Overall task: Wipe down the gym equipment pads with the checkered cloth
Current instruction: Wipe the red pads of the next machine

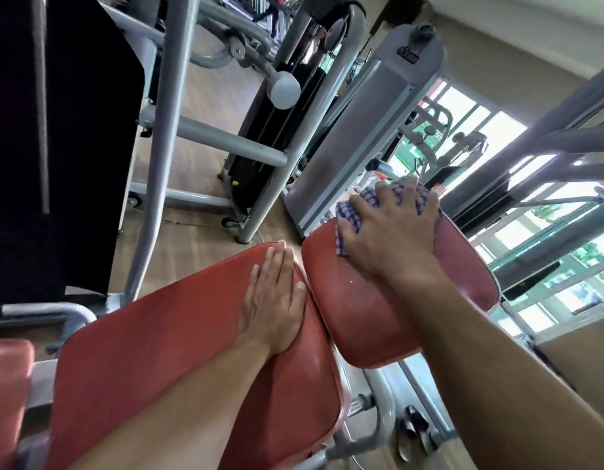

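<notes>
The left hand [273,296] lies flat, fingers straight, on the large red vinyl seat pad [165,340], probably bracing the body. The right hand [389,228] presses the bunched blue-and-white checkered cloth [349,215] onto the adjacent smaller red vinyl pad [361,320], at its far edge, gripping nothing else.

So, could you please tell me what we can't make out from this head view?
- Most of the checkered cloth: covered by the right hand.
- Far end of the right pad: behind that hand and cloth.
- Near end of the left pad: crossed by the forearm of the left hand and cut by the bottom edge.
</notes>
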A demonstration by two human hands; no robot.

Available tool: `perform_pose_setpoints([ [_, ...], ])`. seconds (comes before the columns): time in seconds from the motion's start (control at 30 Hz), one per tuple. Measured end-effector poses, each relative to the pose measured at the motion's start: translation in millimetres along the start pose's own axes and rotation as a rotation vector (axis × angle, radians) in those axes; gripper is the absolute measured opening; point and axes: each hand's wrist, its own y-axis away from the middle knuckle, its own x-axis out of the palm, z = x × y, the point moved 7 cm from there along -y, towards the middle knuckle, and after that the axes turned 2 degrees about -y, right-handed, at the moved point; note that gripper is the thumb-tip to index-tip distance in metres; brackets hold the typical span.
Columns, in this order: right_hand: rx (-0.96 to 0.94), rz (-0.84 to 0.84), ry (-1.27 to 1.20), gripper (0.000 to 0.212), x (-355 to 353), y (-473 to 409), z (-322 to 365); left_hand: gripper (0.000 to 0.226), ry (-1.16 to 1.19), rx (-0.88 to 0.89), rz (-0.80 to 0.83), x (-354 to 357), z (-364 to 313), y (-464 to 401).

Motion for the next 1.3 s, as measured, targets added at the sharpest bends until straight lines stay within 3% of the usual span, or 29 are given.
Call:
perform_pose_setpoints([
  [0.13, -0.223, -0.071, -0.088, 0.047, 25.6, 90.5, 43.9, 0.075, -0.003, 0.007, -0.006, -0.4, -0.9, 0.6],
  [0.23, -0.256, -0.053, -0.042, 0.048, 35.1, 121.2, 34.0, 0.074, 0.011, 0.003, -0.013, 0.4, -0.3, 0.6],
  [0.37, -0.049, -0.134, 0.109, 0.061, 10.3, 88.0, -25.1, 0.074, 0.002, 0.001, -0.035, 2.0, 2.2, -1.8],
  [0.47, 0.047, -0.172, 0.069, 0.062, 3.6, 84.8, -38.7, 0.076, 0.0, 0.001, -0.039, 1.8, 1.8, -1.3],
  [0.6, -0.286, -0.205, 0.041, 0.055, 37.2, 147.6, 11.8, 0.075, -0.002, 0.003, -0.043, 0.4, 2.0, -1.5],
  [0.67, -0.338, -0.21, 0.062, 0.055, 41.8, 154.9, 7.4, 0.075, 0.003, 0.004, -0.036, 0.6, 1.3, -1.8],
  [0.87, -0.006, -0.249, 0.016, 0.061, 4.6, 113.7, -47.5, 0.075, 0.008, 0.006, -0.027, 2.1, 2.1, -0.9],
  [0.93, -0.018, -0.269, -0.001, 0.061, 10.5, 126.2, -39.4, 0.075, 0.01, 0.006, -0.019, 2.7, 2.1, -0.4],
  [1.1, -0.277, -0.303, 0.059, 0.059, 28.9, 147.6, -29.9, 0.076, 0.007, 0.001, -0.028, 2.3, 2.6, -1.6],
  [1.3, -0.024, -0.16, 0.092, 0.063, 3.3, 82.1, -43.5, 0.075, 0.007, 0.013, -0.028, 2.5, 2.4, -1.1],
])
